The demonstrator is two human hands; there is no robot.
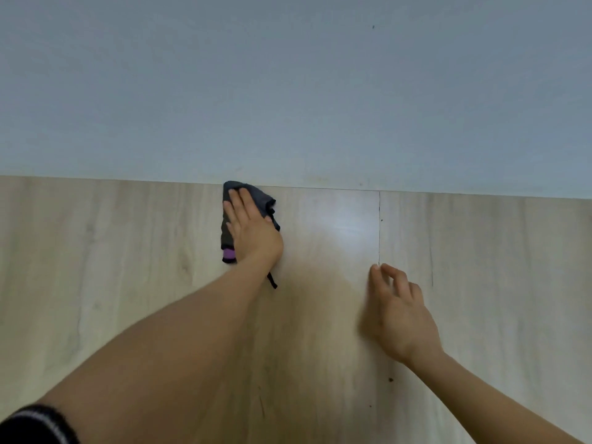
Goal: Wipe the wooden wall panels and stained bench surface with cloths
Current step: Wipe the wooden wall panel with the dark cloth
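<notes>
Left hand (253, 230) presses flat a crumpled dark grey cloth (256, 195) against the pale wooden wall panel (128, 251) to wipe; right hand (398, 310) hovers loose, empty

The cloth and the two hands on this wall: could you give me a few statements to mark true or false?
1. The left hand presses a dark cloth flat against the wooden panel. True.
2. The cloth sits near the bottom of the panel. False: it is at the panel's top edge, just under the grey wall.
3. The right hand holds a second cloth. False: it holds nothing.
4. A vertical seam runs right of the cloth. True.
</notes>
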